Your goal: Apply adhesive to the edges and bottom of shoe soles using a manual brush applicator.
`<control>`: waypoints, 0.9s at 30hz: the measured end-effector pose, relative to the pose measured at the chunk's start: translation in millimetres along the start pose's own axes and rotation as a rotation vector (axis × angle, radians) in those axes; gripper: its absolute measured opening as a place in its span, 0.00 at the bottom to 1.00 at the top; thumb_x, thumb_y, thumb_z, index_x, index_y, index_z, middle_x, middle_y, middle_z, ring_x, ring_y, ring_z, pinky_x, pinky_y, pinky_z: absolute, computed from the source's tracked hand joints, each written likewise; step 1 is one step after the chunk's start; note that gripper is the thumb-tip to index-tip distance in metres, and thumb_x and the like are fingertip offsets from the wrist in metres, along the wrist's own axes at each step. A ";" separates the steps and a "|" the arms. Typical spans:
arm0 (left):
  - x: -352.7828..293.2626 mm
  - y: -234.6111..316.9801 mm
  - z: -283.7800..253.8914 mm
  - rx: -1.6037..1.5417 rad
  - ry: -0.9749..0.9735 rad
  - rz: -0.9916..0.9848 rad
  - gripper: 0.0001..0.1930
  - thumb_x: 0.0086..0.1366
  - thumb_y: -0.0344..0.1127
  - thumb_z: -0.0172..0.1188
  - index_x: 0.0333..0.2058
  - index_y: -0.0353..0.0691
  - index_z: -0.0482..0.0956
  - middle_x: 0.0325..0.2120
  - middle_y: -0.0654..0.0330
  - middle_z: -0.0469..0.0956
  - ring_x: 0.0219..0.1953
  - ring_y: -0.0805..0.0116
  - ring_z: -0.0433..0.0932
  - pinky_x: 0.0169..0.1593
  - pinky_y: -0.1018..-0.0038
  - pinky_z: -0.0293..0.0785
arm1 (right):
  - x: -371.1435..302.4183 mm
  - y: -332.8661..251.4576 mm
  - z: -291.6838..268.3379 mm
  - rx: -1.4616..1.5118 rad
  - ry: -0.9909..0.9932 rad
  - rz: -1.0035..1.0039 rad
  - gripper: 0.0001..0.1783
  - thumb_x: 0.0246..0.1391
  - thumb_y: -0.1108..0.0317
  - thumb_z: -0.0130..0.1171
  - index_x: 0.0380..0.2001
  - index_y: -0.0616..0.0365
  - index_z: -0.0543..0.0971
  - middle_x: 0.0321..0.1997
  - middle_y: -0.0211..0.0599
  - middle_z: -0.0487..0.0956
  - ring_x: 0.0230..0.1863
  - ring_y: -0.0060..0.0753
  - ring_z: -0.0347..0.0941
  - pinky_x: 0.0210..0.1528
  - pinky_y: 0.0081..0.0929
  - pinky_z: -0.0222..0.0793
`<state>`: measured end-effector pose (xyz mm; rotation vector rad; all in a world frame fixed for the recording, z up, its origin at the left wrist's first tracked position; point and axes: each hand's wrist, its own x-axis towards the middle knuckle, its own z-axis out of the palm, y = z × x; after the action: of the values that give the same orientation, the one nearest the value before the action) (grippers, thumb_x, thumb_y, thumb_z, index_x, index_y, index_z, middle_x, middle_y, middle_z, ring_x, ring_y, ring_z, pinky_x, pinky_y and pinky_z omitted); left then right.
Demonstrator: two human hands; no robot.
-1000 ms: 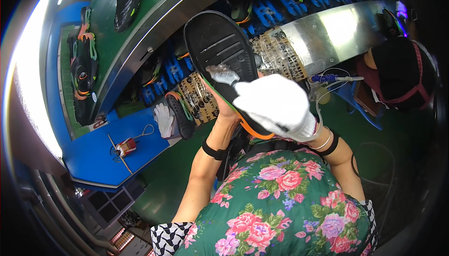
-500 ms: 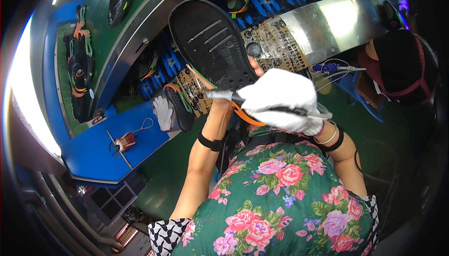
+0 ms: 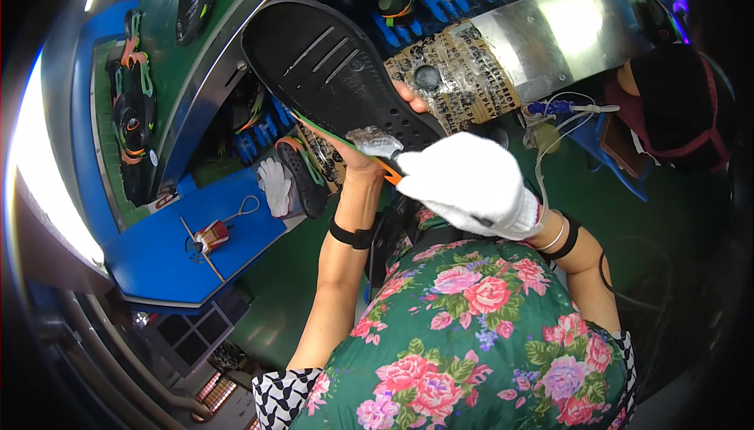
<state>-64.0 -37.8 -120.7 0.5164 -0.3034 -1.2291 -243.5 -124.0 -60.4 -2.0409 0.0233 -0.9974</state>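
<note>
A black shoe (image 3: 330, 69) is held tilted with its sole toward me, showing three slits and a patch of small holes; orange and green trim shows along its near edge. My bare left hand (image 3: 360, 160) grips it from beneath, fingertips showing at the far right side. In a white glove, my right hand (image 3: 471, 186) is closed round a brush (image 3: 375, 142), whose handle is mostly hidden by the hand. The brush's pale, wet-looking head lies at the shoe's near edge, over the sole; whether it touches is hard to tell.
Ahead, taped cardboard (image 3: 471, 69) covers part of a metal ledge, with a dark round cup (image 3: 426, 77) on it. Blue racks (image 3: 448, 6) stand behind. Another shoe (image 3: 301, 182) and a white glove (image 3: 275, 186) lie by a blue table (image 3: 173, 265). A co-worker (image 3: 675, 116) sits at right.
The shoe has shifted left in my left hand. My right hand has turned, and the brush head, blurred before, now shows clearly over the sole's near edge.
</note>
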 end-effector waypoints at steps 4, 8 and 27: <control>1.9 3.9 -0.7 0.009 0.018 0.026 0.59 0.43 0.88 0.58 0.48 0.29 0.72 0.39 0.50 0.76 0.45 0.58 0.75 0.51 0.59 0.76 | 5.3 -0.9 -9.9 0.198 0.002 0.141 0.17 0.47 0.76 0.73 0.43 0.56 0.87 0.42 0.38 0.87 0.39 0.39 0.83 0.42 0.32 0.77; 5.4 7.8 0.4 0.060 0.025 0.029 0.58 0.45 0.87 0.58 0.49 0.29 0.72 0.39 0.51 0.76 0.48 0.59 0.74 0.51 0.60 0.77 | 0.5 2.9 -13.1 0.141 0.062 0.170 0.17 0.46 0.75 0.74 0.42 0.55 0.87 0.40 0.37 0.87 0.38 0.39 0.83 0.41 0.33 0.78; 14.4 17.5 5.7 0.170 -0.104 0.101 0.56 0.50 0.86 0.56 0.49 0.28 0.73 0.38 0.49 0.78 0.48 0.56 0.76 0.50 0.60 0.78 | -1.0 2.7 -20.5 0.272 0.107 0.348 0.09 0.44 0.78 0.73 0.32 0.58 0.87 0.39 0.43 0.88 0.36 0.38 0.84 0.39 0.31 0.79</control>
<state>-48.1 -48.4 -107.4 0.5775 -0.5194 -1.1395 -256.7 -139.3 -56.2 -1.6637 0.2757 -0.8385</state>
